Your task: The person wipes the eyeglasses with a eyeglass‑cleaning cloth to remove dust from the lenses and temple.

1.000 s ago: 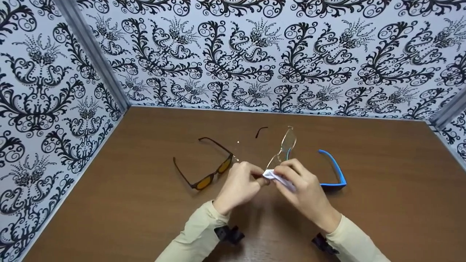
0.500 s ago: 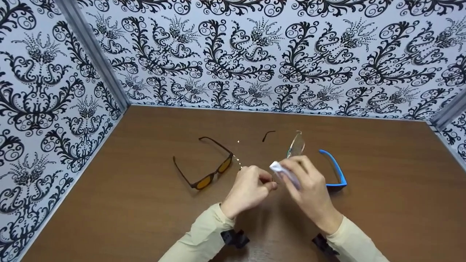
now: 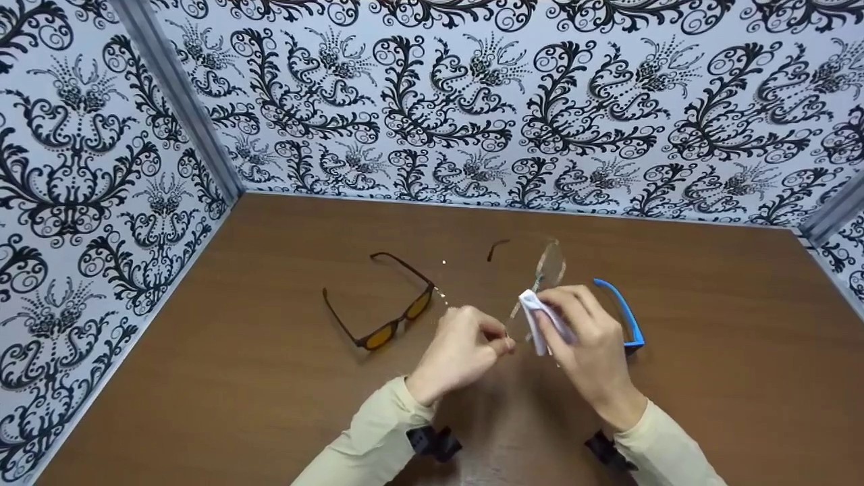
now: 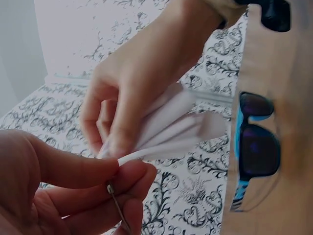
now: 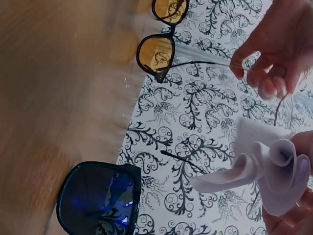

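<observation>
Thin metal-framed eyeglasses (image 3: pixel 552 263) are held up between my two hands. Thumb and index finger of my left hand (image 3: pixel 466 345) pinch them near a hinge; a thin temple (image 4: pixel 117 208) runs down past the fingers in the left wrist view. My right hand (image 3: pixel 588 337) grips a folded white cloth (image 3: pixel 530 301) right beside the near lens. In the right wrist view the cloth (image 5: pixel 281 181) hangs in loose curls, covering much of that lens. One dark temple tip (image 3: pixel 497 250) points away toward the back wall.
Black-framed glasses with amber lenses (image 3: pixel 381 336) lie unfolded on the brown table (image 3: pixel 270 405), left of my left hand. Blue-and-black sunglasses (image 3: pixel 631 320) lie behind my right hand. Patterned wall panels (image 3: pixel 472 101) bound the table at the back and left.
My right hand with the cloth has moved rightward, away from my left fingers. The left hand has shifted slightly right, and the eyeglasses have turned and moved right too.
</observation>
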Action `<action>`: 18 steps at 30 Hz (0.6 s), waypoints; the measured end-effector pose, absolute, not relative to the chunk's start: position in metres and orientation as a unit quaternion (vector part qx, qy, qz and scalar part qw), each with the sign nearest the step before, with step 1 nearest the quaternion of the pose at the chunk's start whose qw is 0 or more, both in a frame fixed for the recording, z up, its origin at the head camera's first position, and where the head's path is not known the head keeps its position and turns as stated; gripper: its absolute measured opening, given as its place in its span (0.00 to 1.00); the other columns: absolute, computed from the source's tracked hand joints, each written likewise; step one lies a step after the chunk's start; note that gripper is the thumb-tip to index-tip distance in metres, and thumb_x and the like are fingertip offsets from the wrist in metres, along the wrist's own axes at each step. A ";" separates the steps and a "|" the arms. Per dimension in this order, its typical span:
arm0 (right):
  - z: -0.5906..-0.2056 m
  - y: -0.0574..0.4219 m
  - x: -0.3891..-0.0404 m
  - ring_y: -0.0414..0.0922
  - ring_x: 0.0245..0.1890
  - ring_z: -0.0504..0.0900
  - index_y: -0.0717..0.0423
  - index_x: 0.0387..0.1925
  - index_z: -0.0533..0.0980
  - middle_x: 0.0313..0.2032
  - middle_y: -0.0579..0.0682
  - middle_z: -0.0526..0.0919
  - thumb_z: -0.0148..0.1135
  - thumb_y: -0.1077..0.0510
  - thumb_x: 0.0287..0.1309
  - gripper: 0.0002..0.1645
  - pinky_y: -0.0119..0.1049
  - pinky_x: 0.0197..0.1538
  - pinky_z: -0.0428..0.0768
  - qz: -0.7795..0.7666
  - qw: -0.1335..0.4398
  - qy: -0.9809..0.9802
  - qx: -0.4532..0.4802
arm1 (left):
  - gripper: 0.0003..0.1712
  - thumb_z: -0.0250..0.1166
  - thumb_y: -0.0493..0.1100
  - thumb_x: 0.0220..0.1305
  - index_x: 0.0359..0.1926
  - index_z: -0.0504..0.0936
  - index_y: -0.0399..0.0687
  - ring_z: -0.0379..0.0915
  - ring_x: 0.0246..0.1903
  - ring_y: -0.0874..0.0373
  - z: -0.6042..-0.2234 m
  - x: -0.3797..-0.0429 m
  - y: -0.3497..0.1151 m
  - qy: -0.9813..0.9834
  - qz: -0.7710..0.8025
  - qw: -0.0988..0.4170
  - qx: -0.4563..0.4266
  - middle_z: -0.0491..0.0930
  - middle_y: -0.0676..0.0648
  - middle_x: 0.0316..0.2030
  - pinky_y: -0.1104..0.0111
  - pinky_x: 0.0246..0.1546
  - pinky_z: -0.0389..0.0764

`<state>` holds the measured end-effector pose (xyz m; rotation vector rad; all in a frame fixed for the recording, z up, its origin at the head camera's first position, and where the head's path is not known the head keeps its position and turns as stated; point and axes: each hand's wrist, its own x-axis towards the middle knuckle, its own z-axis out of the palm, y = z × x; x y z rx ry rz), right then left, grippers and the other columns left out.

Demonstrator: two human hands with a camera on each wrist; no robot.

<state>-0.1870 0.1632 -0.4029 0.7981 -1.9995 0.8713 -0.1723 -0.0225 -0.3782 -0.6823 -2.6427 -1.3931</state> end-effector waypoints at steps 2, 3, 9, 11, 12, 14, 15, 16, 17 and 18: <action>-0.402 0.162 -0.186 0.44 0.36 0.80 0.59 0.40 0.80 0.38 0.50 0.80 0.65 0.64 0.56 0.09 0.30 0.39 0.77 0.344 0.405 -0.785 0.319 | 0.09 0.68 0.33 0.53 0.18 0.85 0.44 0.60 0.13 0.71 -0.381 -0.171 -0.019 -0.864 -0.446 0.032 -0.231 0.72 0.59 0.13 0.76 0.18 0.62; -0.402 0.160 -0.185 0.44 0.35 0.79 0.59 0.40 0.80 0.38 0.50 0.80 0.64 0.61 0.59 0.08 0.31 0.39 0.77 0.345 0.406 -0.782 0.323 | 0.10 0.68 0.34 0.53 0.18 0.84 0.44 0.59 0.12 0.72 -0.382 -0.171 -0.017 -0.864 -0.444 0.031 -0.233 0.71 0.59 0.12 0.77 0.17 0.61; -0.404 0.152 -0.178 0.46 0.35 0.80 0.58 0.39 0.80 0.37 0.51 0.79 0.63 0.57 0.61 0.09 0.32 0.41 0.77 0.353 0.360 -0.782 0.367 | 0.03 0.70 0.34 0.54 0.25 0.88 0.41 0.60 0.13 0.71 -0.382 -0.173 -0.020 -0.859 -0.466 0.037 -0.209 0.77 0.55 0.15 0.77 0.16 0.61; -0.404 0.153 -0.178 0.46 0.35 0.81 0.57 0.39 0.80 0.37 0.50 0.79 0.63 0.56 0.61 0.09 0.32 0.40 0.77 0.350 0.345 -0.788 0.371 | 0.03 0.70 0.35 0.55 0.27 0.89 0.41 0.61 0.13 0.70 -0.380 -0.174 -0.023 -0.854 -0.478 0.034 -0.201 0.78 0.54 0.16 0.76 0.16 0.61; -0.404 0.154 -0.178 0.46 0.35 0.80 0.57 0.39 0.80 0.37 0.50 0.79 0.62 0.54 0.63 0.10 0.33 0.40 0.77 0.346 0.340 -0.792 0.369 | 0.03 0.70 0.35 0.55 0.26 0.89 0.41 0.61 0.13 0.70 -0.379 -0.175 -0.025 -0.853 -0.481 0.035 -0.199 0.78 0.54 0.16 0.76 0.16 0.61; -0.403 0.157 -0.179 0.46 0.35 0.81 0.57 0.39 0.80 0.37 0.50 0.80 0.62 0.52 0.64 0.11 0.35 0.39 0.78 0.339 0.338 -0.800 0.362 | 0.05 0.69 0.34 0.56 0.25 0.88 0.41 0.61 0.13 0.69 -0.377 -0.175 -0.027 -0.851 -0.485 0.034 -0.200 0.77 0.55 0.16 0.76 0.16 0.61; -0.402 0.158 -0.180 0.45 0.35 0.80 0.57 0.39 0.80 0.37 0.49 0.80 0.63 0.53 0.62 0.10 0.36 0.39 0.78 0.334 0.342 -0.803 0.357 | 0.05 0.69 0.34 0.56 0.24 0.88 0.42 0.61 0.13 0.69 -0.377 -0.175 -0.028 -0.851 -0.484 0.033 -0.200 0.78 0.56 0.16 0.76 0.16 0.61; -0.402 0.159 -0.181 0.45 0.35 0.80 0.57 0.38 0.80 0.36 0.49 0.80 0.65 0.56 0.60 0.09 0.37 0.38 0.78 0.329 0.347 -0.805 0.352 | 0.06 0.69 0.33 0.56 0.24 0.88 0.42 0.61 0.13 0.69 -0.376 -0.175 -0.028 -0.853 -0.481 0.033 -0.202 0.77 0.57 0.16 0.76 0.16 0.61; -0.401 0.160 -0.182 0.44 0.35 0.80 0.57 0.39 0.80 0.36 0.49 0.80 0.68 0.59 0.57 0.08 0.36 0.38 0.78 0.325 0.351 -0.807 0.345 | 0.06 0.68 0.33 0.55 0.23 0.88 0.42 0.61 0.12 0.70 -0.376 -0.174 -0.028 -0.854 -0.477 0.034 -0.204 0.77 0.57 0.16 0.76 0.15 0.61; -0.401 0.161 -0.182 0.44 0.35 0.80 0.57 0.39 0.80 0.37 0.49 0.80 0.69 0.62 0.54 0.09 0.36 0.38 0.79 0.322 0.357 -0.809 0.339 | 0.07 0.68 0.33 0.55 0.23 0.87 0.43 0.61 0.12 0.70 -0.377 -0.174 -0.027 -0.856 -0.473 0.034 -0.208 0.76 0.57 0.15 0.76 0.15 0.61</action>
